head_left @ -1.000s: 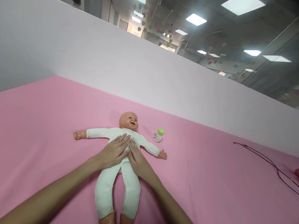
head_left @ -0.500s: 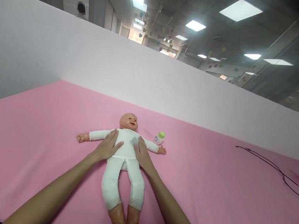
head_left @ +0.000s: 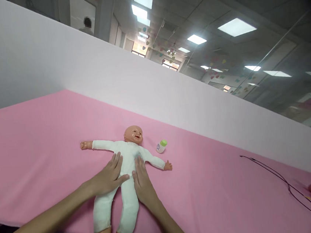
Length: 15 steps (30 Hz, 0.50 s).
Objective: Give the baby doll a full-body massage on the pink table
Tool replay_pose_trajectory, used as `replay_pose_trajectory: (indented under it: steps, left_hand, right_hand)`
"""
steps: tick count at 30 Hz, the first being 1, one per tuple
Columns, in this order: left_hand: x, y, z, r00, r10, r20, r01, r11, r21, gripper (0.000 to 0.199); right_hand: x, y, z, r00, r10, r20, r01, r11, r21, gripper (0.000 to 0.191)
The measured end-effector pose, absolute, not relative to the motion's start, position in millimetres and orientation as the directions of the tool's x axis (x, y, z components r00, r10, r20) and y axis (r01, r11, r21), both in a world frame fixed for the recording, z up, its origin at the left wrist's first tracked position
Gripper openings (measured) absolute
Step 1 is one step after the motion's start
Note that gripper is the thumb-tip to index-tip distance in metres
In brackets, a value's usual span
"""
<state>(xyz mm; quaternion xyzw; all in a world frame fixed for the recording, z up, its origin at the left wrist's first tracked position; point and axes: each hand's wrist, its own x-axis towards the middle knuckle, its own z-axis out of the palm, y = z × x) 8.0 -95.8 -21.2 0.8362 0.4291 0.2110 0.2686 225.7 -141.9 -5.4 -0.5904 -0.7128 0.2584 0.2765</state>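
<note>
**Both palms flat on the doll's middle**

The doll lies face up on the pink sheet, arms spread, so its trunk is open to touch. The left hand rests spread on its belly and hip; the right hand lies flat alongside, fingers toward the chest. Neither hand appears to grip anything, though the palms are hidden. A small bottle lies near the doll's head.

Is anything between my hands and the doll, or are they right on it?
Nothing visible is in the way. The left hand and right hand both lie flat on the doll. The small bottle lies apart, beside its head.
</note>
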Motion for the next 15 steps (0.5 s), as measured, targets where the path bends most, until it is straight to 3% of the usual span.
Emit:
replay_pose_trajectory:
  steps: [4, 8, 12, 15]
  left_hand:
    - [30, -83, -8, 0.541, 0.82, 0.189, 0.595, -0.532, 0.602, 0.084]
    - [53, -50, -1, 0.517, 0.812, 0.269, 0.597, -0.568, 0.567, 0.08]
    - [46, -26, -7, 0.393, 0.898, 0.198, 0.643, -0.423, 0.638, 0.089]
    - [14, -34, -10, 0.417, 0.896, 0.153, 0.627, -0.405, 0.666, 0.089]
  right_hand:
    - [219, -117, 9, -0.199, 0.978, 0.063, 0.724, 0.19, -0.663, 0.074]
    - [224, -81, 13, -0.2, 0.971, 0.129, 0.748, 0.237, -0.62, 0.076]
    - [243, -66, 0, -0.048, 0.983, 0.175, 0.768, 0.149, -0.622, 0.08]
    - [261, -75, -12, -0.01, 0.977, 0.213, 0.802, 0.135, -0.582, 0.083]
